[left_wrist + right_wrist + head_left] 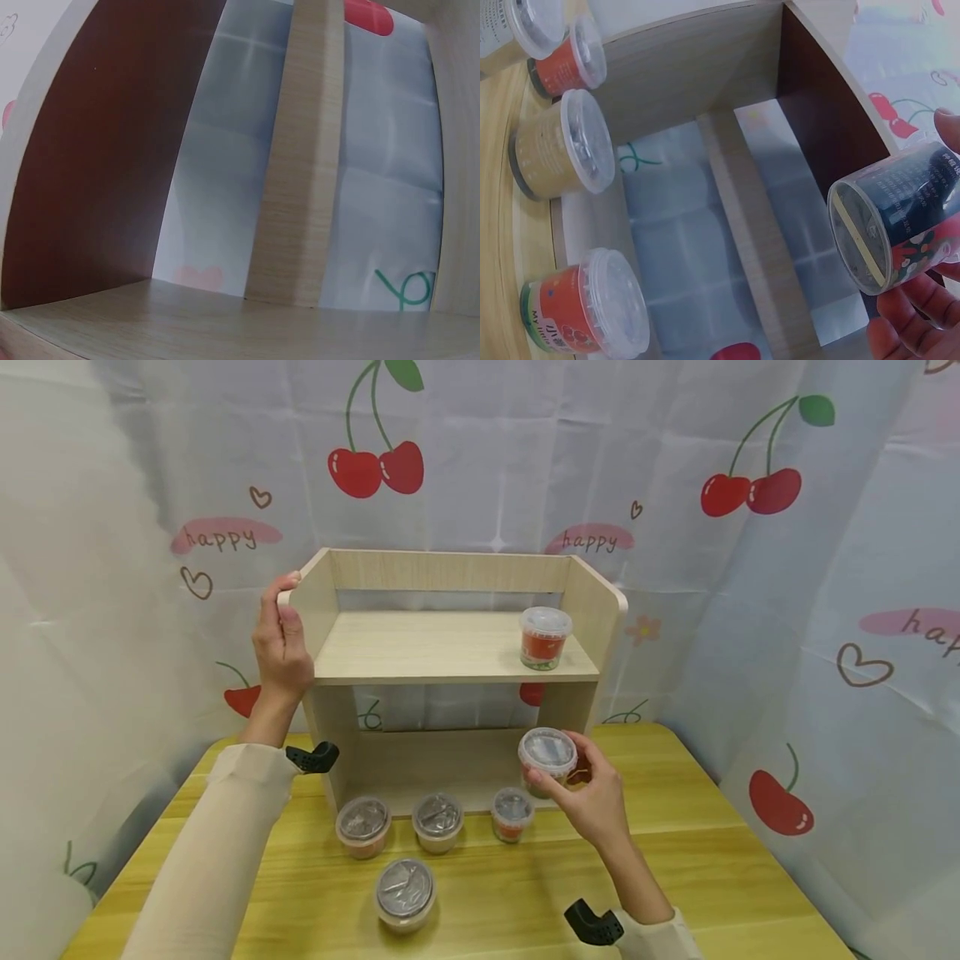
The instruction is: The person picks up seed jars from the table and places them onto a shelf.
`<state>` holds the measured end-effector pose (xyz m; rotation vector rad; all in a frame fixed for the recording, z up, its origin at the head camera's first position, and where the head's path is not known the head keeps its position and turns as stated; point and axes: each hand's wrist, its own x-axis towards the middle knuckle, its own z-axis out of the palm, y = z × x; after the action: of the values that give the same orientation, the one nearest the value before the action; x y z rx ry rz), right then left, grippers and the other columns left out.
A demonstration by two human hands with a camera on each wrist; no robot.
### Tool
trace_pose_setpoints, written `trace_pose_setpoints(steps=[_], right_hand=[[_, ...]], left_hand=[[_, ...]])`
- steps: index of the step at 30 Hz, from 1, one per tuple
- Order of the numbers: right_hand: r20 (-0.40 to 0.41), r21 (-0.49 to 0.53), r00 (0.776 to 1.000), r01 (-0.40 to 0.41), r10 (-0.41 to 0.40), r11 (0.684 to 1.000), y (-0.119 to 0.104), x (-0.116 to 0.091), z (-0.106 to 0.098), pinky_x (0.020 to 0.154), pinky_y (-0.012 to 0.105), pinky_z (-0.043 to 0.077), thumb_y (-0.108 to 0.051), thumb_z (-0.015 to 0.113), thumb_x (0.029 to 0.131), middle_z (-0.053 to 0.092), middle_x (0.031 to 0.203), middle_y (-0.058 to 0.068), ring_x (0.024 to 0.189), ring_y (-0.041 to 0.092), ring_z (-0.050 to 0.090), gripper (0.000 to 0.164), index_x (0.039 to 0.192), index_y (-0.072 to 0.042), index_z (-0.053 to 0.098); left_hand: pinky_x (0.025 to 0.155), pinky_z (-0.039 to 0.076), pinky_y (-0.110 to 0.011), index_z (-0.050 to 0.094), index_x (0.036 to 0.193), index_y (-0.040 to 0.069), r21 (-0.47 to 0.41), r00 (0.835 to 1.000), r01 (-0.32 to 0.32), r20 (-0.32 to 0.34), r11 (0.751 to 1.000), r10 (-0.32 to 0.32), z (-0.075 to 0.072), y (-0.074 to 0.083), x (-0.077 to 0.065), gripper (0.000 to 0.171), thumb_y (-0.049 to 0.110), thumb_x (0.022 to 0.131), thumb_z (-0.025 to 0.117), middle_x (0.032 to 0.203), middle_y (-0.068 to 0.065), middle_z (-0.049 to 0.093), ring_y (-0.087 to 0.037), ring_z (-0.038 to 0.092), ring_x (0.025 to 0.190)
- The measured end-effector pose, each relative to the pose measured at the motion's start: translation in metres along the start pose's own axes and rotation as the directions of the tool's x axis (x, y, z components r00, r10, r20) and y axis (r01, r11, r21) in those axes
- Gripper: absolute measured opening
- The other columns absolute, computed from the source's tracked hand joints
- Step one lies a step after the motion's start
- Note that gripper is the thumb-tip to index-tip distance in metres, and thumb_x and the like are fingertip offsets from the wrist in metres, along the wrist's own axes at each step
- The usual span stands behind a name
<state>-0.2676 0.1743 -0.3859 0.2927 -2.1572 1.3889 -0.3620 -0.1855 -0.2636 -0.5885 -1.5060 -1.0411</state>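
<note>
My left hand (pixel 282 643) grips the upper front edge of the left side panel of a pale wooden two-tier shelf (pixel 420 643). In the left wrist view that hand is nearly all hidden. My right hand (pixel 596 793) holds a lidded clear plastic tub (pixel 547 753) between thumb and fingers, at the right front of the lower tier. The right wrist view shows this tub (pixel 900 214) with a dark label and red and green patterns. Another lidded tub (pixel 543 642) with a red label stands on the upper tier, at the right.
Near the shelf's front, lidded tubs stand in a row on the wooden table (pixel 300 893): one at left (pixel 363 827), one in the middle (pixel 438 822), a small red-labelled one (pixel 512 814). Another tub (pixel 405 893) stands closer to me. A cherry-print curtain (pixel 495 460) hangs behind.
</note>
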Motion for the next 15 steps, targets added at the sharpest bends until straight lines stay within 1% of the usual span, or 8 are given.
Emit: trace_pose_setpoints(steps=[2, 4, 6, 7, 9, 11, 13, 15], right_hand=[[-0.002, 0.004, 1.000, 0.019, -0.019, 1.000, 0.003, 0.000, 0.000, 0.065, 0.029, 0.049, -0.010, 0.088, 0.072, 0.065, 0.096, 0.008, 0.076, 0.021, 0.055, 0.061, 0.126, -0.003, 0.062], [-0.004, 0.009, 0.999, 0.038, -0.038, 0.999, 0.003, 0.000, -0.001, 0.065, 0.026, 0.048, -0.012, 0.088, 0.072, 0.065, 0.096, 0.006, 0.075, 0.018, 0.055, 0.060, 0.125, -0.005, 0.062], [-0.007, 0.015, 0.998, 0.055, -0.055, 0.998, 0.003, 0.001, -0.001, 0.064, 0.026, 0.048, -0.013, 0.088, 0.072, 0.065, 0.095, 0.006, 0.075, 0.017, 0.054, 0.059, 0.125, -0.005, 0.062], [-0.008, 0.018, 0.998, 0.062, -0.062, 0.998, 0.002, 0.002, -0.002, 0.064, 0.026, 0.048, -0.013, 0.088, 0.072, 0.065, 0.095, 0.005, 0.075, 0.017, 0.054, 0.059, 0.124, -0.005, 0.062], [-0.012, 0.020, 0.998, 0.069, -0.069, 0.997, 0.001, 0.003, -0.002, 0.064, 0.025, 0.048, -0.013, 0.088, 0.071, 0.065, 0.095, 0.004, 0.075, 0.017, 0.054, 0.059, 0.124, -0.006, 0.063], [-0.014, 0.023, 0.997, 0.074, -0.074, 0.997, 0.000, 0.004, -0.003, 0.063, 0.025, 0.048, -0.013, 0.088, 0.071, 0.065, 0.094, 0.004, 0.075, 0.017, 0.055, 0.059, 0.124, -0.006, 0.063], [-0.018, 0.023, 0.997, 0.077, -0.077, 0.997, -0.001, 0.005, -0.003, 0.064, 0.025, 0.048, -0.012, 0.088, 0.071, 0.065, 0.094, 0.005, 0.075, 0.016, 0.054, 0.059, 0.124, -0.005, 0.063], [-0.019, 0.020, 0.997, 0.078, -0.078, 0.997, -0.002, 0.006, -0.003, 0.064, 0.026, 0.048, -0.011, 0.088, 0.071, 0.066, 0.095, 0.006, 0.075, 0.015, 0.054, 0.059, 0.125, -0.005, 0.063]], left_hand=[[0.076, 0.028, -0.021, 0.048, 0.125, -0.014, -0.005, 1.000, 0.002, 0.000, 1.000, -0.002, 0.000, 0.000, 0.000, 0.039, 0.017, 0.105, 0.036, 0.130, -0.031, 0.053, -0.005, 0.034, 0.077], [0.082, 0.032, -0.021, 0.048, 0.124, -0.015, -0.006, 1.000, 0.004, 0.000, 1.000, -0.004, 0.000, -0.004, -0.001, 0.038, 0.017, 0.105, 0.036, 0.130, -0.031, 0.054, -0.009, 0.044, 0.086], [0.091, 0.035, -0.022, 0.048, 0.125, -0.014, -0.003, 1.000, 0.006, 0.000, 1.000, -0.006, 0.000, -0.012, -0.001, 0.039, 0.017, 0.106, 0.036, 0.131, -0.029, 0.054, -0.015, 0.051, 0.102], [0.094, 0.036, -0.023, 0.049, 0.126, -0.013, 0.000, 1.000, 0.006, 0.001, 1.000, -0.006, 0.000, -0.017, -0.002, 0.039, 0.019, 0.106, 0.036, 0.132, -0.027, 0.055, -0.017, 0.053, 0.105], [0.099, 0.036, -0.024, 0.050, 0.127, -0.010, 0.011, 1.000, 0.013, 0.004, 1.000, -0.013, 0.000, -0.028, -0.003, 0.041, 0.023, 0.106, 0.037, 0.134, -0.022, 0.056, -0.019, 0.052, 0.116], [0.100, 0.036, -0.025, 0.051, 0.129, -0.006, 0.018, 1.000, 0.020, 0.010, 1.000, -0.021, -0.001, -0.037, -0.004, 0.042, 0.027, 0.106, 0.037, 0.136, -0.016, 0.056, -0.018, 0.052, 0.116], [0.097, 0.036, -0.024, 0.051, 0.131, -0.003, 0.019, 0.999, 0.028, 0.016, 0.999, -0.028, -0.001, -0.042, -0.005, 0.044, 0.030, 0.106, 0.037, 0.138, -0.012, 0.056, -0.017, 0.051, 0.106], [0.090, 0.035, -0.023, 0.052, 0.132, -0.001, 0.015, 0.999, 0.030, 0.018, 0.999, -0.030, -0.001, -0.044, -0.006, 0.045, 0.032, 0.106, 0.037, 0.138, -0.009, 0.056, -0.016, 0.046, 0.092]])
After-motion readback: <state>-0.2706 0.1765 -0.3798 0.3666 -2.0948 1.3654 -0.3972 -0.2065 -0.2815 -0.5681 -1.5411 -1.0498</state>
